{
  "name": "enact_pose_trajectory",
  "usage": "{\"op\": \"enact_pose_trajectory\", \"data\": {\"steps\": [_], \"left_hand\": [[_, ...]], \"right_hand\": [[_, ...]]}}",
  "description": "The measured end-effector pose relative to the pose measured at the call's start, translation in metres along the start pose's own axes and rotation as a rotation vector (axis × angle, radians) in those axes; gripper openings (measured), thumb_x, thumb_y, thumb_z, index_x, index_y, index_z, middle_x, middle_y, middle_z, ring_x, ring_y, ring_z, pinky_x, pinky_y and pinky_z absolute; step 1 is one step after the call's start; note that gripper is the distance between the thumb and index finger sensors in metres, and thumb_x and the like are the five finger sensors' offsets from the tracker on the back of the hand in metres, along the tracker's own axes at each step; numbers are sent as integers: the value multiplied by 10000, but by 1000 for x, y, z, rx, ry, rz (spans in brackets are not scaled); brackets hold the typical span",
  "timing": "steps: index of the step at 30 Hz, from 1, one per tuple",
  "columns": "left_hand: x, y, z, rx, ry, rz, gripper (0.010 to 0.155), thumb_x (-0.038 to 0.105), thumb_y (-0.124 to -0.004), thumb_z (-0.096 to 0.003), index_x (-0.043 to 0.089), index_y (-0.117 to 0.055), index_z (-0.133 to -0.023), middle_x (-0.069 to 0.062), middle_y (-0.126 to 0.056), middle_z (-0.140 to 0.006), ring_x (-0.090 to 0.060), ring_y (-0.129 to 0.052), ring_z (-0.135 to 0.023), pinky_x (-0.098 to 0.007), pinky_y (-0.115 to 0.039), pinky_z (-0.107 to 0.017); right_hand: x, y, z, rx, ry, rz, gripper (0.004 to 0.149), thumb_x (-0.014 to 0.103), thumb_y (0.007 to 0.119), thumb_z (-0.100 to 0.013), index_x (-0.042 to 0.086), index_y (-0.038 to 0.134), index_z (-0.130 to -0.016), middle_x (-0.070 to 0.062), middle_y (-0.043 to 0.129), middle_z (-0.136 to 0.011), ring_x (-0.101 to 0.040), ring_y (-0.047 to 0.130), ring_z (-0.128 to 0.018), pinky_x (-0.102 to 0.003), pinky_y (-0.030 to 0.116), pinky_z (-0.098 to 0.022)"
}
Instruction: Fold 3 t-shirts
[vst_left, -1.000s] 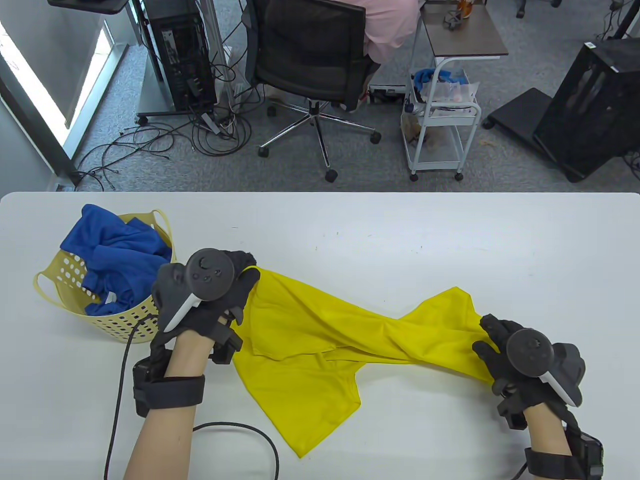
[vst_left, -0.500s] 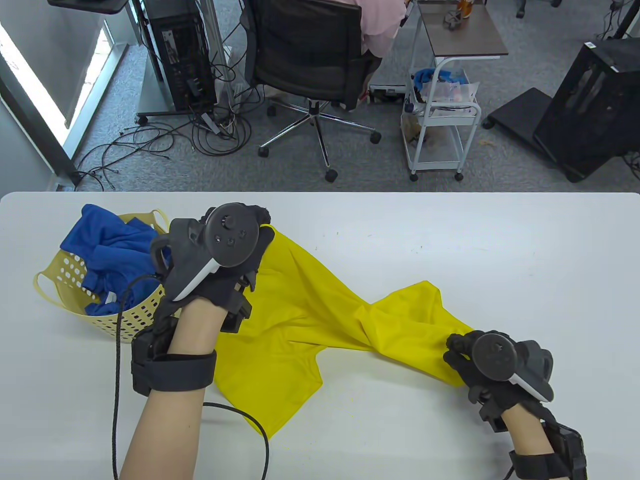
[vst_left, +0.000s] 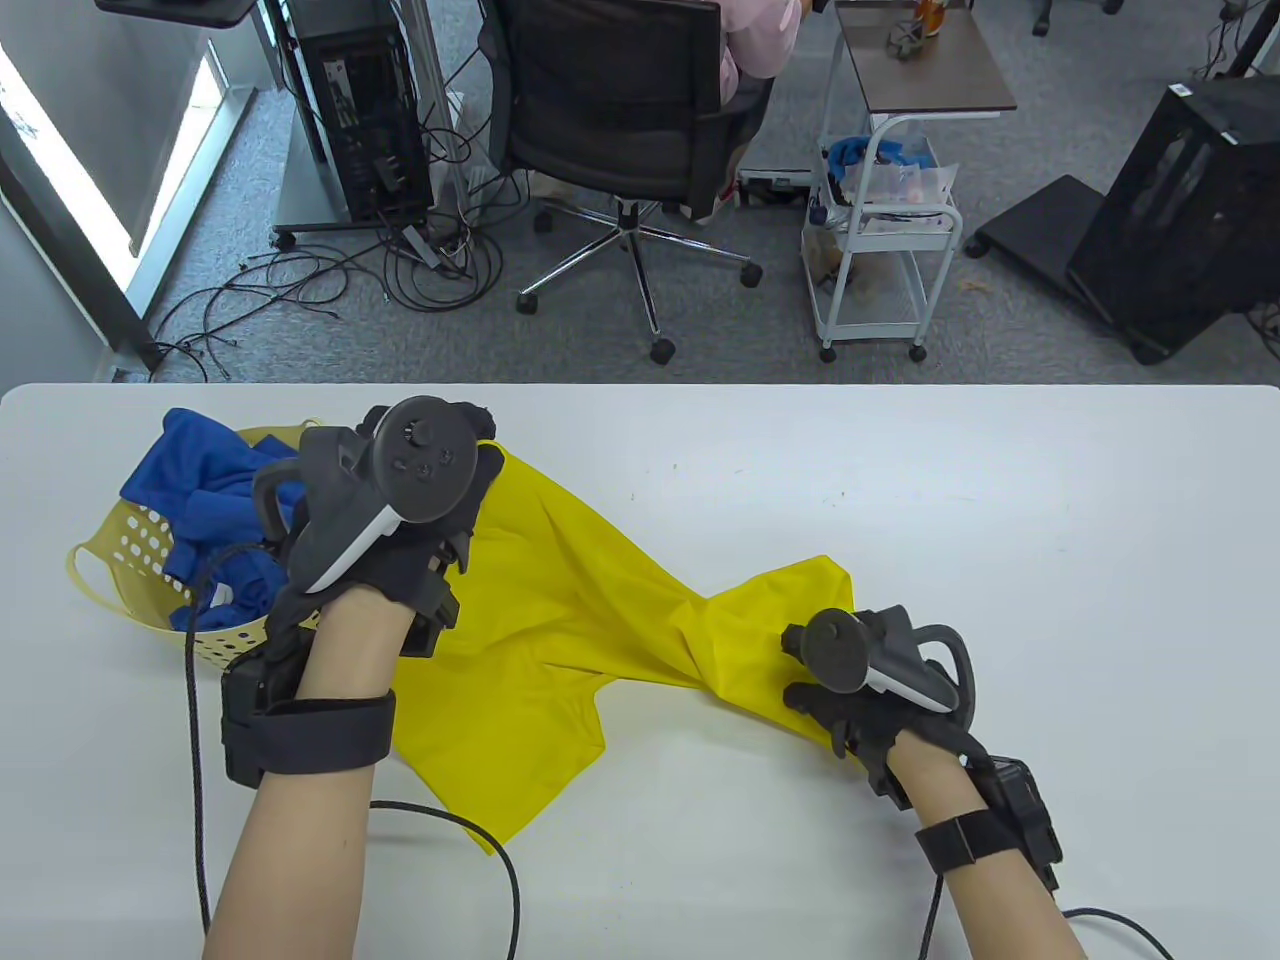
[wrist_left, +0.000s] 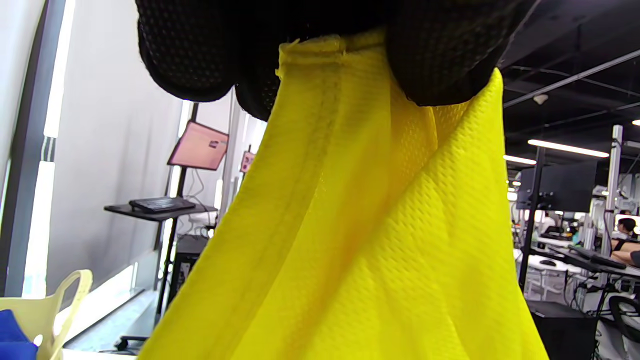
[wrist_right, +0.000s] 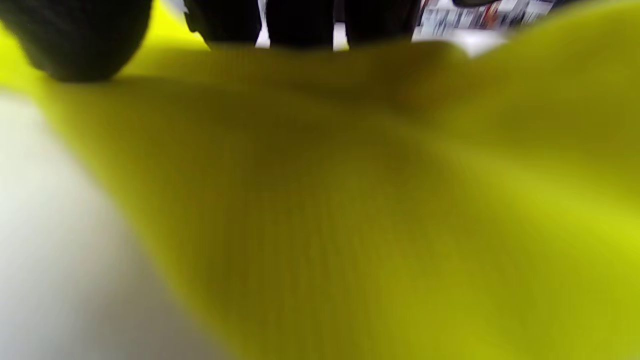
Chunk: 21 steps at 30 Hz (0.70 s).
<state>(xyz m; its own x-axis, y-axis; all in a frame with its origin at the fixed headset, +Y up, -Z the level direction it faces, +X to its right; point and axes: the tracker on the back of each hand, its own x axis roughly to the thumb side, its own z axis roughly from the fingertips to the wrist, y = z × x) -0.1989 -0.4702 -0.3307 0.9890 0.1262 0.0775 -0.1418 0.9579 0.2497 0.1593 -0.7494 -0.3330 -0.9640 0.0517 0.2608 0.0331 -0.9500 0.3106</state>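
A yellow t-shirt (vst_left: 590, 620) hangs and drags across the white table (vst_left: 900, 480), twisted in the middle. My left hand (vst_left: 480, 450) holds one hemmed edge of it up at the left; the left wrist view shows the fingers (wrist_left: 200, 55) pinching the yellow cloth (wrist_left: 380, 240). My right hand (vst_left: 810, 680) holds the other end low near the table; the right wrist view is blurred, with fingertips (wrist_right: 75, 45) on the yellow cloth (wrist_right: 380, 210). Blue t-shirts (vst_left: 210, 500) lie bunched in a pale yellow basket (vst_left: 110, 570) at the left.
The basket stands just left of my left hand. Black cables (vst_left: 470, 840) trail from both wrists over the table's near side. Beyond the table's far edge are an office chair (vst_left: 620, 120) and a white cart (vst_left: 880, 230).
My left hand has lifted the shirt's edge up and away toward the basket. My right hand has moved left with its end, and the whole shirt has shifted left.
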Motion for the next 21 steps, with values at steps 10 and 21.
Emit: {"op": "enact_pose_trajectory", "data": {"steps": [10,21], "left_hand": [[-31,-8,6,-18,38,-27,416,453,-805,-430,312,-823,-821,22,-901,-768,-226,-877,-748,-402,-818,-561],[-55,-9,22,-27,89,5,415,453,-806,-430,312,-825,-820,21,-905,-766,-227,-879,-747,-402,-820,-561]], "right_hand": [[9,6,12,49,-83,-2,728,583,842,-331,279,640,-961,-89,558,-1093,-498,483,-1024,-755,323,-712],[4,11,30,-99,-19,194,373,398,800,-408,333,785,-775,4,657,-1023,-428,613,-988,-711,434,-709]]}}
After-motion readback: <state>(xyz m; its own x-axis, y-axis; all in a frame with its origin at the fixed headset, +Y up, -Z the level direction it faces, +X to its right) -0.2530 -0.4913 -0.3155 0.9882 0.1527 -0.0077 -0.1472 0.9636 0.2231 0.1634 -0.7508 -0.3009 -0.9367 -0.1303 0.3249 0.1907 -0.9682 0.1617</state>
